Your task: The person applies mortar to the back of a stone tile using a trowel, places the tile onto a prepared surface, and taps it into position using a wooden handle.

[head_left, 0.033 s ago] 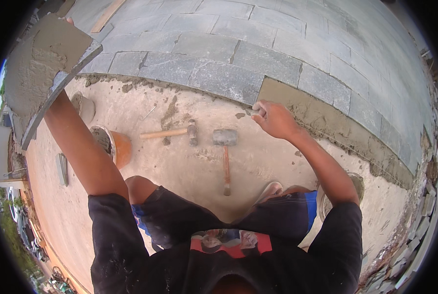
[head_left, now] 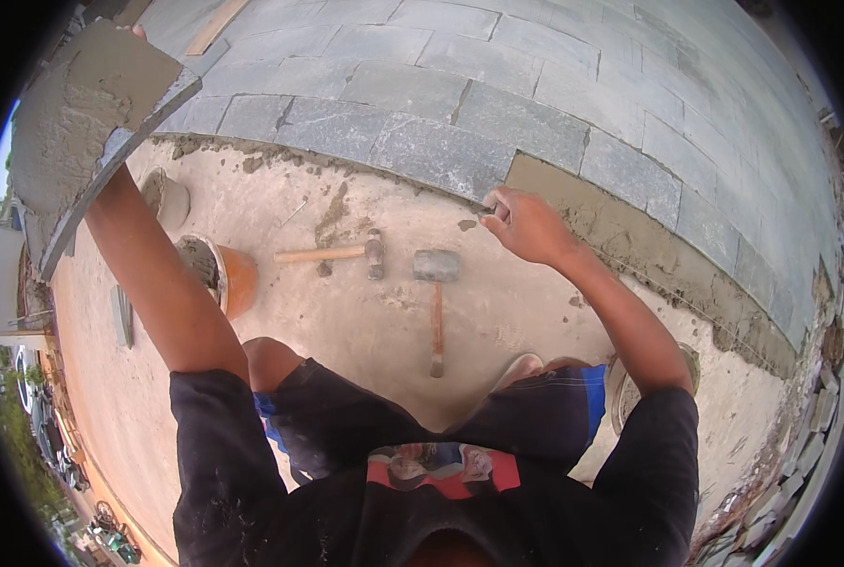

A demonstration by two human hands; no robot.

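Raised at the far left is a grey stone tile [head_left: 162, 102], its upturned face spread with wet mortar. Beneath it is my left hand [head_left: 138, 31], mostly hidden; only fingertips show past the far edge, gripping the tile. My right hand [head_left: 528, 225] is closed in a pinch at the front edge of the laid stone tiles [head_left: 441, 156]. Something small and dark shows at its fingertips, too small to name. Beside that hand, a strip of mortar bed [head_left: 620, 217] runs to the right along the tiles, with a thin string line over it.
On the concrete ground in front of me lie a wooden-handled hammer [head_left: 323, 254] and a rubber mallet [head_left: 436, 307]. An orange bucket [head_left: 240, 282] of mortar and a grey bucket [head_left: 169, 200] stand at the left. Another bucket [head_left: 620, 402] is partly behind my right arm. Stacked stone pieces [head_left: 805, 454] line the right.
My right hand has shifted slightly, its fingertips now nearer the edge of the laid tiles. The tile in my left hand stays raised, and the whole view has moved a little.
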